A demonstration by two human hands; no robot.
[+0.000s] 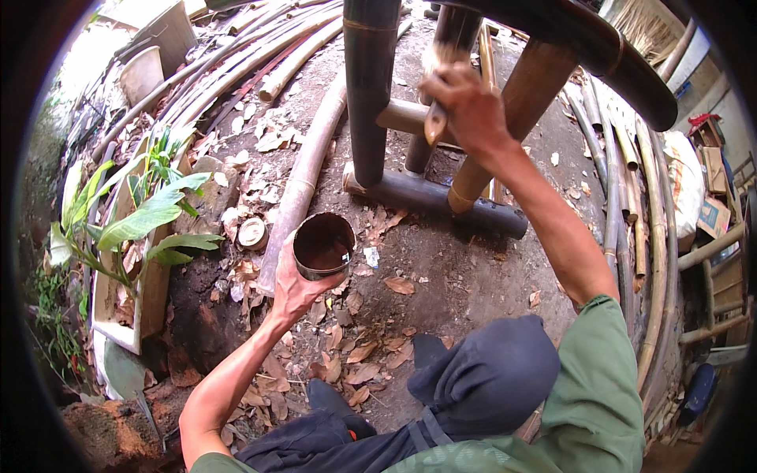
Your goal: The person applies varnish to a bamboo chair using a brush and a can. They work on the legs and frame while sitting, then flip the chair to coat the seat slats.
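Note:
My left hand (pixel 292 290) is wrapped round a dark can (pixel 314 274), tilted so that its brown inside shows. Up ahead, my right hand (pixel 473 106) grips a paintbrush (pixel 434 126); its pointed wooden handle sticks out below my fist. The brush's pale bristle end is smeared by motion and lies against or close to a rear post of a bamboo frame (pixel 369 102). Dark, glossy colour covers the near post, the top rail (pixel 579 35) and the bottom rail (pixel 441 199). A slanting brace (pixel 524 110) and a short crosspiece (pixel 406 117) look lighter brown.
A long bamboo pole (pixel 303 185) lies left of the frame, with more poles (pixel 252 59) stacked behind it. Others (pixel 654 236) line the right side. Leafy plants (pixel 146 217) grow from a trough (pixel 154 303) at left. Dry leaves (pixel 363 351) litter the dirt floor.

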